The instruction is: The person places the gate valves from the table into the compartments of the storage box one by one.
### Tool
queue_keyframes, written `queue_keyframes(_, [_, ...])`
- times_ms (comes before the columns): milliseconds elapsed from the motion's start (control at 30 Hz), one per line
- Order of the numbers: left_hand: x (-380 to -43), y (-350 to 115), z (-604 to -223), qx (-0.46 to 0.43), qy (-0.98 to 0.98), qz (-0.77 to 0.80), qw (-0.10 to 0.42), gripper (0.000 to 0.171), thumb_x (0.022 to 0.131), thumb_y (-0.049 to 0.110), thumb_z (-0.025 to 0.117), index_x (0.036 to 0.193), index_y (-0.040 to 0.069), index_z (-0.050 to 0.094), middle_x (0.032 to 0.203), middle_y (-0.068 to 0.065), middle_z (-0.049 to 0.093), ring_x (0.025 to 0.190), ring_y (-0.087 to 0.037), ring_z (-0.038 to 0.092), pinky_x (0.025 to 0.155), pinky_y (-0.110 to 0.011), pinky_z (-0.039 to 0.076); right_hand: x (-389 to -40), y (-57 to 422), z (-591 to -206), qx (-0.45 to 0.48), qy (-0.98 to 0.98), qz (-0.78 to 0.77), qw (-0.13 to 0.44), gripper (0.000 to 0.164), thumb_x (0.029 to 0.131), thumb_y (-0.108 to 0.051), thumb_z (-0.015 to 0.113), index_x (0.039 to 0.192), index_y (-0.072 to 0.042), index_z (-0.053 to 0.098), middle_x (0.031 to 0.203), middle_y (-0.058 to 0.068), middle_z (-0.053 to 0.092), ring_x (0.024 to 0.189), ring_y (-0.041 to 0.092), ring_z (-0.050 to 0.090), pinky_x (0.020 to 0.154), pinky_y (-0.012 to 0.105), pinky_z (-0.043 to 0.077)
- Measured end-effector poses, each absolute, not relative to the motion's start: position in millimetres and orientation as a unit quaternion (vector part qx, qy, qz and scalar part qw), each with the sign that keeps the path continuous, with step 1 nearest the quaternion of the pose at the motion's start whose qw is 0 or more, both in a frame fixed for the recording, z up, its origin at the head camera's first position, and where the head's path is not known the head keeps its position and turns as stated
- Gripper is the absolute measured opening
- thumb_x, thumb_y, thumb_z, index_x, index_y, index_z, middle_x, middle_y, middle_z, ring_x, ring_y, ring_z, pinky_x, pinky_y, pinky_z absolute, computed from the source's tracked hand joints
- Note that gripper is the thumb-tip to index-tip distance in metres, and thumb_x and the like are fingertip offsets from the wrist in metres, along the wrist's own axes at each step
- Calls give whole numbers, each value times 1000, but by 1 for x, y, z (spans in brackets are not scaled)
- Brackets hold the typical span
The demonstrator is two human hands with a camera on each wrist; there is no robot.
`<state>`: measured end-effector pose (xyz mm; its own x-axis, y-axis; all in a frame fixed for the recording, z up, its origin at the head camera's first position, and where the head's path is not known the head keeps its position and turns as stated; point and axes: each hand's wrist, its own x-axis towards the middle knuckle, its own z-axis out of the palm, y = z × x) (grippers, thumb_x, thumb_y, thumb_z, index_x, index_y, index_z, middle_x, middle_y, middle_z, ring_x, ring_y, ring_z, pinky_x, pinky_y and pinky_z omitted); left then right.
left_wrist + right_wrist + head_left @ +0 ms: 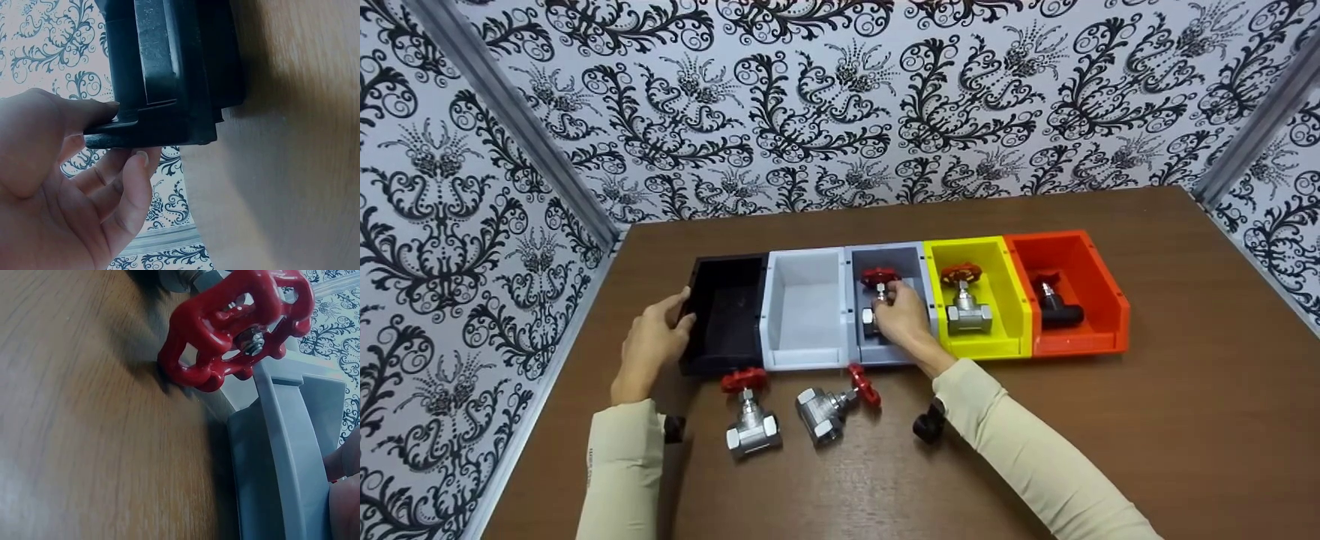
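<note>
Left hand (654, 341) pinches side of black bin (727, 319); right hand (905, 321) clamped on valve (879, 278) in grey bin (889, 257), beside yellow bin (986, 349).

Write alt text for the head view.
A person's right hand holds a red-wheeled valve inside the gray middle bin of five, while the left hand grips the black bin. The yellow bin contains another valve, the orange bin a black-bodied valve; two metal valves lie on the brown table.
</note>
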<state>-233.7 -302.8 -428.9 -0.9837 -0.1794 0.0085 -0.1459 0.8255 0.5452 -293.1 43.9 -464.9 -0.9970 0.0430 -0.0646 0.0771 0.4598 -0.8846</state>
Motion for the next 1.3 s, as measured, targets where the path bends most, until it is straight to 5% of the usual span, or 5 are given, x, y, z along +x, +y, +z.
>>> queue_keyframes(667, [-233,-305,-429,83,-954,-288,24,51,100,26,55,150,21,46,149,-20,45,124,-47,52,93,-65,41,-290,44,-464,28,857,-514,20,47,91,-7,58,135,6,51,128,24,60,120,36,56,105,45,43])
queue_keyframes(833, [-232,-305,-428,80,-954,-288,26,52,100,26,56,150,22,45,148,-21,45,119,-43,55,92,-65,42,-289,44,-461,15,866,-499,5,42,89,-9,57,127,8,56,120,24,63,113,36,58,101,45,44])
queue_keyframes(1000, [-232,-304,-429,75,-954,-290,27,52,100,27,56,151,22,45,145,-23,50,107,-40,56,88,-62,43,-289,45,-458,23,864,-502,31,48,90,-13,57,135,6,52,129,24,60,119,34,55,105,44,42])
queue_keyframes(1300, [-233,-305,-429,79,-954,-290,28,52,100,26,55,151,22,45,150,-19,45,123,-43,52,95,-65,40,-288,46,-452,22,862,-504,48,52,92,-15,57,140,4,48,137,23,56,119,31,53,106,44,41])
